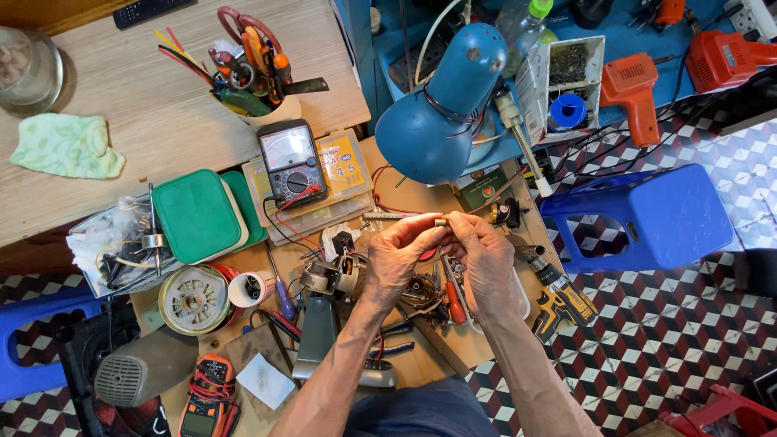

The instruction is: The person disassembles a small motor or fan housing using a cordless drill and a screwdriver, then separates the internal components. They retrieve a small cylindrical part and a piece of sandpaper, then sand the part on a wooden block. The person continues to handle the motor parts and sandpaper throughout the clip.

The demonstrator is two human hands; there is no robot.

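Both forearms reach up over the cluttered worktop, fingers curled inward. The left hand and right hand meet fingertip to fingertip, pinching a small brass-coloured cylindrical part between them, raised just below the blue lamp.

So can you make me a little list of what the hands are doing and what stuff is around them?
left hand: pinches a small brass-coloured part at the fingertips
right hand: pinches the same part from the other side
above hands: blue desk lamp
left of lamp: analog multimeter with red and black leads
beside it: green lidded box
below hands: red-handled screwdriver
cup of tools: pliers, scissors, screwdrivers
floor: blue plastic stool
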